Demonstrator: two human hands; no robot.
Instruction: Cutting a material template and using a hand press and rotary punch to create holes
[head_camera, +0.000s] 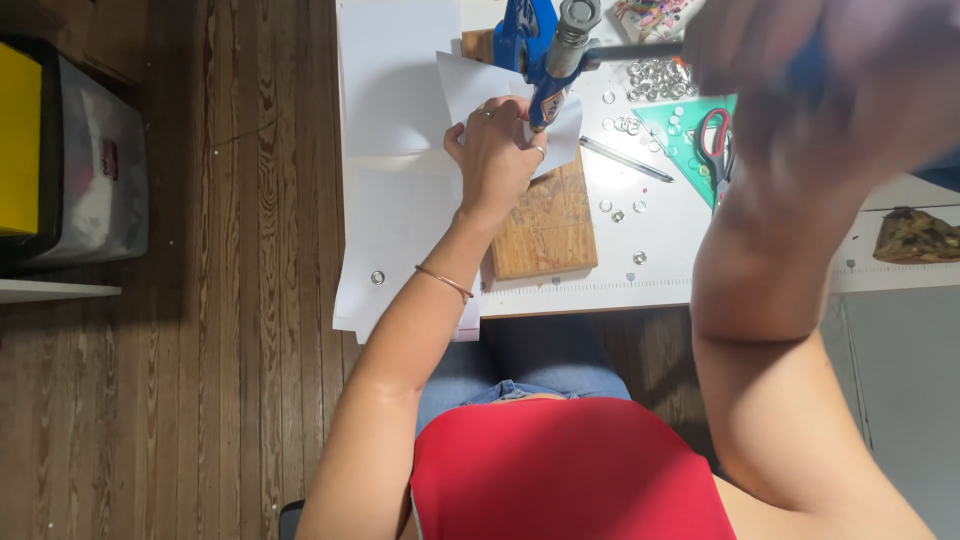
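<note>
On the wooden board (545, 225) at the white table (660, 275), left hand (497, 150) closed on a white paper sheet (470, 88), pinching it under the blue press (530, 45). Right hand (830, 75) raised near the camera, blurred, wrapped around the press's dark lever handle (640, 50). Loose metal eyelets (660, 78), scissors (715, 145) and a pen (625, 158) lie just beside the board.

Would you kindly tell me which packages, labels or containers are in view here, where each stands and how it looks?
Small label: on the blue hand press, just above the left hand; red and white, print too small to tell.
Clear plastic storage bin: on the floor at far left; boxy, greyish, with a small dark sticker.
Yellow box: beside that bin; rectangular.
</note>
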